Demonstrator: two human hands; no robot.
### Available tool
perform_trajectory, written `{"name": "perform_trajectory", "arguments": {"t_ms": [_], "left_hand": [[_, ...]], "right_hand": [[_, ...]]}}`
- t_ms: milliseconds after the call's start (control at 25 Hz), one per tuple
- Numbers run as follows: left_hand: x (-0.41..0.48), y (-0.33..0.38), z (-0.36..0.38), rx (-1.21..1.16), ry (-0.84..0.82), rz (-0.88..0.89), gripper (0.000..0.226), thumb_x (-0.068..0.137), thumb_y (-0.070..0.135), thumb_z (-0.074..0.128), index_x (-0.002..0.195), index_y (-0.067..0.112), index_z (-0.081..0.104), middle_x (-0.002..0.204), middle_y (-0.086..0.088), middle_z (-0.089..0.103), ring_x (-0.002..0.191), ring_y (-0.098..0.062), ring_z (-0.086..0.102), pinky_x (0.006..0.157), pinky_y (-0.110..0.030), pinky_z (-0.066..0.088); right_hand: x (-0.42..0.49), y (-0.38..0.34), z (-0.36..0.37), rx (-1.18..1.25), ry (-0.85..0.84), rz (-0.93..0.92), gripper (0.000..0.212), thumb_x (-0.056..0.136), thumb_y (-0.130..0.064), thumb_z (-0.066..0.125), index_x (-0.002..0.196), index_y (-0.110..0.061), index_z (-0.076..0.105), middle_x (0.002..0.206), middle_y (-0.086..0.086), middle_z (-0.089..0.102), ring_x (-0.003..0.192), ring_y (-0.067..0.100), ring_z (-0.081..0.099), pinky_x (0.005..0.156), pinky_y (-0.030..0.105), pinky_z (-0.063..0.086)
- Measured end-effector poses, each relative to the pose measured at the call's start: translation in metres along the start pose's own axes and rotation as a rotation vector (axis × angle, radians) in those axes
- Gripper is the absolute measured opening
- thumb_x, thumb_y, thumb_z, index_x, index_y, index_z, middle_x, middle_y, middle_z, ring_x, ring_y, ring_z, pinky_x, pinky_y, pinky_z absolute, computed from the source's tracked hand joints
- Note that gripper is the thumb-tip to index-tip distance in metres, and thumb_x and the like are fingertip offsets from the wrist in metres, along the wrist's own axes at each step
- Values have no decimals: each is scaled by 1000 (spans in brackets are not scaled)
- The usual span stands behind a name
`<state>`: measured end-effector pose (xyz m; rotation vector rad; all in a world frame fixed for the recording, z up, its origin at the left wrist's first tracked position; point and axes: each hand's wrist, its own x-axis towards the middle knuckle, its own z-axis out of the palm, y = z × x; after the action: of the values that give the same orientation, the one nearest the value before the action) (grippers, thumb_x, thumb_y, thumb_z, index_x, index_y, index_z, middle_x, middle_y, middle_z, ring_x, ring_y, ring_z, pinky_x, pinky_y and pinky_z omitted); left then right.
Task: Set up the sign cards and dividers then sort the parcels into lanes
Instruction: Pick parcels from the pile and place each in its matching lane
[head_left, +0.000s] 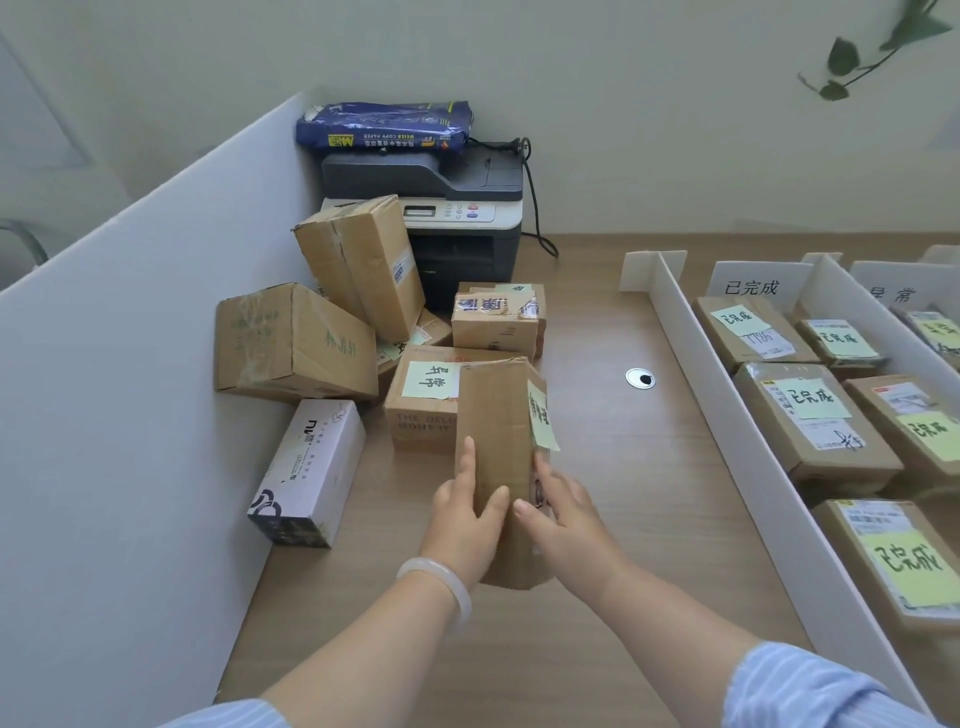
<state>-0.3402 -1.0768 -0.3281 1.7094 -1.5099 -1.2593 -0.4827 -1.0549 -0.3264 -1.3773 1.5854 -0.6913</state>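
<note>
**Both hands on one parcel, mid-desk**

Obs.: The left hand (461, 514) and right hand (563, 506) grip a tall cardboard parcel (496, 431) between them. It stands on end, tilted slightly, over the middle of the desk (613, 467), just in front of the unsorted pile. Whether its lower end touches the desk surface I cannot tell.

Fingers: the left thumb presses the parcel's front face, with the fingers laid up the left edge and close together. The right thumb lies on the front face next to the left thumb. The right fingers wrap the right side and are partly hidden.

A green sticky note (540, 415) hangs off the parcel's right face; its writing is seen edge-on and appears illegible.

Unsorted pile (363, 322): brown boxes heaped toward the desk's far left corner, against a white partition board (130, 374).

Lanes: a long white divider (727, 415) runs from the far edge toward the near right corner. Beyond it a sign card (753, 285) reading 已完成 stands at the far end of a lane. Sorted parcels (810, 421) with green 已完成 notes lie flat in that lane.

Other: a printer (457, 223) sits behind the pile, and a tissue box (306, 473) lies beside the partition.
</note>
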Motion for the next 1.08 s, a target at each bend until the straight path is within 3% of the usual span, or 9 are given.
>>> {"name": "perform_trajectory", "arguments": {"t_ms": [160,280,400,480,600,680,760,920,1080], "left_hand": [[-1,1,1,-114,-37,-53,99,84,47,72,155,45,2,141,2,31,135,-18,38,102,-27,33],[0,-1,-1,-237,-34,-71,109,70,53,80,154,44,10,153,7,32,138,-15,38,109,-31,34],[-2,3,1,-346,-58,-76,96,81,40,77,155,41,14,151,7,40,134,-16,44,112,-38,37],[-5,8,2,-378,-90,-69,95,79,44,77,153,45,17,148,9,43,131,-16,48,112,-41,38],[-7,18,3,-427,-162,-71,99,62,57,74,147,55,23,143,12,50,123,-15,56,108,-46,43],[-8,26,6,-464,-237,-69,95,64,53,73,147,55,26,138,16,54,118,-13,61,105,-45,46],[-7,36,12,-481,-316,-49,93,66,50,72,147,53,27,135,15,58,114,-12,64,103,-44,49],[-7,56,30,-437,-443,-18,86,74,44,68,147,54,24,128,18,62,107,-10,68,98,-42,52],[-7,74,62,-307,-620,29,78,93,24,63,153,45,18,125,8,66,99,-10,71,88,-40,58]], "right_hand": [[-4,-1,-6,-67,39,-51,51,101,-37,44,150,-43,29,131,-17,35,134,8,26,111,23,19],[-4,1,-11,-85,65,-92,44,102,-36,44,145,-41,39,131,-16,43,132,10,33,115,31,25],[0,3,-23,2,211,-46,42,100,-34,48,141,-40,44,116,-20,44,121,15,48,108,41,39],[4,3,-35,5,302,8,46,99,-38,48,144,-41,39,125,-10,43,124,19,48,106,45,42],[8,0,-54,63,305,114,56,100,-43,46,151,-38,25,149,2,33,134,20,40,113,43,33],[9,-5,-67,174,280,164,60,99,-48,44,153,-40,17,153,2,32,137,21,38,114,45,31],[7,-7,-77,273,286,185,60,100,-49,42,152,-43,14,147,0,43,130,22,48,110,49,38],[-13,-5,-93,345,374,198,39,102,-45,39,141,-45,33,124,-5,63,107,16,64,94,42,51],[-52,7,-116,330,526,230,36,103,-45,38,138,-45,33,111,-7,67,93,13,69,75,34,57]]}}
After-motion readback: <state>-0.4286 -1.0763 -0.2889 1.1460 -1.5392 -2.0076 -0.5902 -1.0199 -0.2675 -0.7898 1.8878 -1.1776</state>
